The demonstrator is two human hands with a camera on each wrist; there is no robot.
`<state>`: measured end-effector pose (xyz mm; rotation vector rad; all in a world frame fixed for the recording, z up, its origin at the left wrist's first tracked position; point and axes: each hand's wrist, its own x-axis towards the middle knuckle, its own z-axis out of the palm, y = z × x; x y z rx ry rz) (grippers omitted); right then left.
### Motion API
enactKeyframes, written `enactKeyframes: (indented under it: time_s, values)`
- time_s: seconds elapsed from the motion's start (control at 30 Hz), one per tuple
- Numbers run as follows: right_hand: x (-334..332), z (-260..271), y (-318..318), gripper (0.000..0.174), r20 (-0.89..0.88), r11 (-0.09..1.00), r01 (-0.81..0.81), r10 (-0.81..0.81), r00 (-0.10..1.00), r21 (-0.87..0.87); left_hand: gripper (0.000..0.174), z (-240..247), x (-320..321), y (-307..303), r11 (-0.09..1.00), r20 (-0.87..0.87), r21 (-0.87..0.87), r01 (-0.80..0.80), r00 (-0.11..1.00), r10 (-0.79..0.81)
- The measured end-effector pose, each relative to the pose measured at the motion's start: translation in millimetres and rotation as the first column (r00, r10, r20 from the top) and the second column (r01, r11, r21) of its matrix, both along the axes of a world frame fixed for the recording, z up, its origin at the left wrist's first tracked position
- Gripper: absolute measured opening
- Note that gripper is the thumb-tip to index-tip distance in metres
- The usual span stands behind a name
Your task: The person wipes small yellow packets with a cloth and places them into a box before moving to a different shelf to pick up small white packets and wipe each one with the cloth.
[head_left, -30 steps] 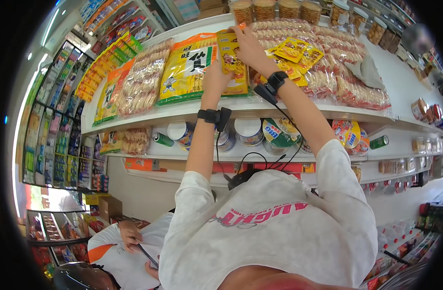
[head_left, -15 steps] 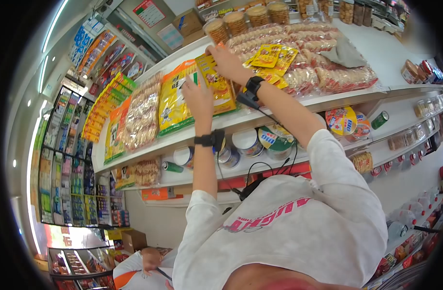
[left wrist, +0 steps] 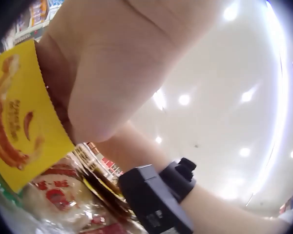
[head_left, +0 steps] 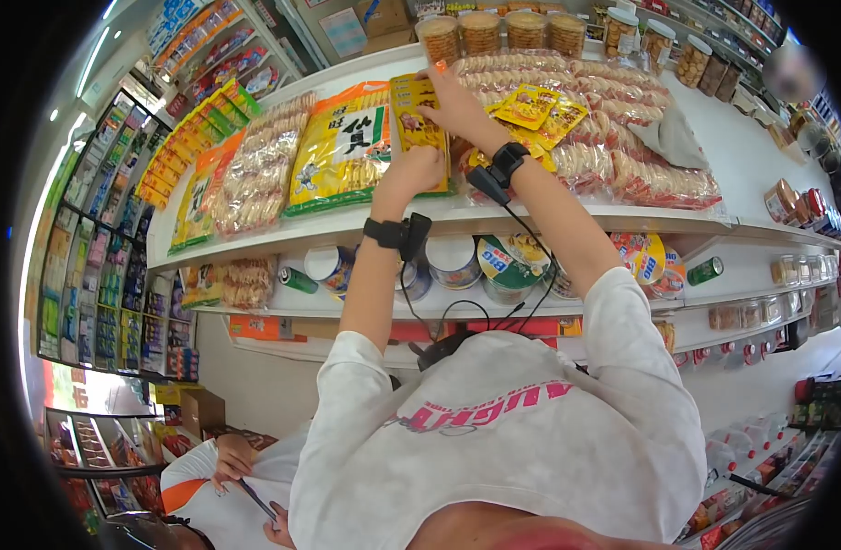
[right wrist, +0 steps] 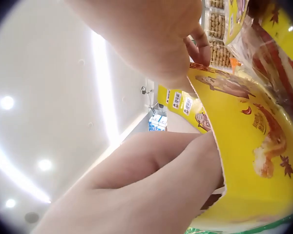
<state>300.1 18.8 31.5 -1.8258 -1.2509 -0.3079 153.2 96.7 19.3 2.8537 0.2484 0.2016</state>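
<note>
A yellow open-edged box (head_left: 411,101) lies on the shelf against the right side of a large yellow cracker bag (head_left: 333,151). My right hand (head_left: 462,110) grips its far end; in the right wrist view that hand (right wrist: 146,39) has fingertips at the serrated edge of the box (right wrist: 254,122). My left hand (head_left: 411,172) is bent over the near end; in the right wrist view the left hand's (right wrist: 161,180) fingers pass behind the edge and are hidden. The left wrist view shows the left hand (left wrist: 117,63) beside the yellow card (left wrist: 24,117).
Small yellow packets (head_left: 529,106) lie on clear cracker bags (head_left: 663,174) to the right, near a grey cloth (head_left: 673,137). Jars (head_left: 528,29) line the back. Tubs (head_left: 453,261) stand on the shelf below. A person's hands (head_left: 232,458) hold something at lower left.
My left hand, open over the large cracker bag half a second ago, has moved right to the near end of the box with its fingers bent. My right hand remains at the far end.
</note>
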Motion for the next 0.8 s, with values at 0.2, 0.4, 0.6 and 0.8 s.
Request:
enactKeyframes:
  time_s: [0.2,0.4,0.6,0.8]
  values:
    - [18,11,-32,0.048,-0.119,0.936,0.056,-0.015,0.993,0.348,0.046,-19,-4,12,0.991,0.015,-0.135,-0.005,1.000,0.007]
    - [26,-12,-121,0.053,0.296,0.886,0.452,-0.406,0.864,-0.106,0.042,-20,-1,11,0.980,0.040,-0.196,-0.015,0.999,0.024]
    - [18,-34,-140,0.043,0.286,0.835,0.532,-0.479,0.830,-0.143,0.026,-17,-15,2,0.987,0.502,-0.136,0.082,0.865,-0.003]
    - [5,-8,-160,0.023,-0.094,0.873,0.427,-0.417,0.904,0.236,0.035,22,-73,-46,0.768,0.419,-0.619,0.164,0.896,0.147]
